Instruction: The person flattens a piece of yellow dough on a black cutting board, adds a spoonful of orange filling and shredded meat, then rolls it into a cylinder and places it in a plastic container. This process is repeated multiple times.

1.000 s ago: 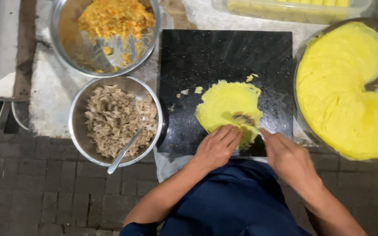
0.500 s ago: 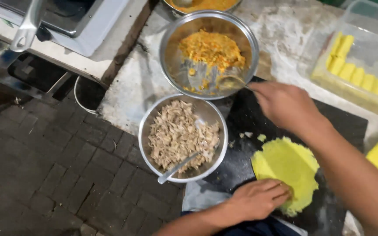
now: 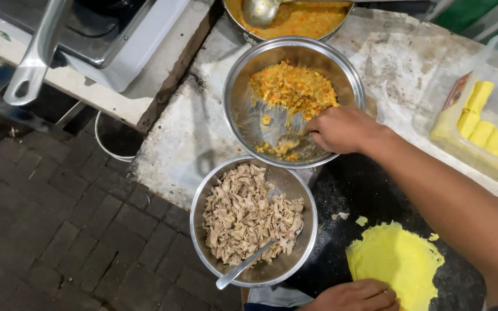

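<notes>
At the bottom edge the left hand [image 3: 355, 296] lies flat, fingers loose and holding nothing, its tips touching the near rim of a thin yellow crepe [image 3: 396, 262] spread on a black board [image 3: 364, 190]. A few yellow crumbs [image 3: 362, 220] lie on the bare board just beyond the crepe, and open black surface runs from there up to the bowls. Left of the board, a steel bowl [image 3: 253, 222] of shredded pale meat sits at the counter's [image 3: 185, 138] near corner, its rim reaching the counter edge; a spoon [image 3: 249, 262] leans in it with the handle poking over the near rim. Just beyond, almost rim to rim, stands a second steel bowl [image 3: 243, 92] of orange-yellow filling [image 3: 292, 86]. The right hand [image 3: 341, 129] reaches across the board into this bowl, its grip closed at the filling's lower edge; whether it holds a tool I cannot tell. The bowl's left half shows bare. Left of both bowls the counter is worn white, falling to a brick floor [image 3: 47, 224]. At right, a clear tub [image 3: 491, 75] holds yellow rolls [image 3: 482, 118]. Farthest off, a pot [image 3: 286, 23] of orange sauce with a ladle [image 3: 260, 8], and a stove [image 3: 105, 34] at upper left.
</notes>
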